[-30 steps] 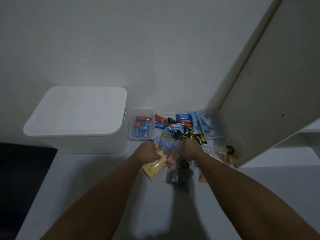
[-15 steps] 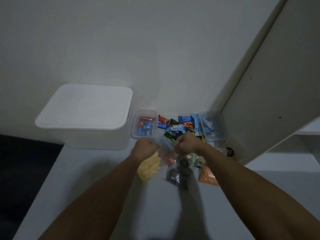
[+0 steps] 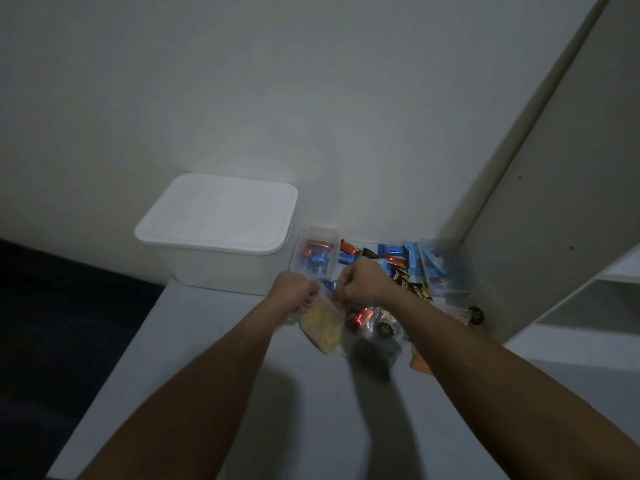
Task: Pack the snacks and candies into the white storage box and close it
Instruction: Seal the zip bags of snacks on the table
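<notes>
On the pale table (image 3: 194, 368), near its far edge against the wall, both hands met over a heap of snacks. Left hand (image 3: 294, 292) was curled into a fist, pinching the top of a clear bag of yellow snacks (image 3: 323, 329) that hung below it. Right hand (image 3: 360, 284), also curled, gripped the same bag top just beside the left; the two fists were nearly touching. At 5 o'clock from the hands lay a clear bag of dark candies (image 3: 372, 348), with a red foil-wrapped candy (image 3: 358, 318) at its upper left and an orange packet (image 3: 420, 363) at its right, partly hidden by the right forearm. At 10 o'clock from the hands stood the white storage box (image 3: 214, 261), its lid (image 3: 221, 213) seated flat on top. Just right of the box, a small clear tub (image 3: 317, 254) held red and blue wrapped candies. At 1 o'clock from the hands, loose blue, red and black wrapped candies (image 3: 391, 256) were piled between that tub and a second clear tub (image 3: 443, 266) holding blue packets. At 3 o'clock, near an open cabinet door (image 3: 561, 188), lay a small dark round item (image 3: 474, 315), too dim to identify.
</notes>
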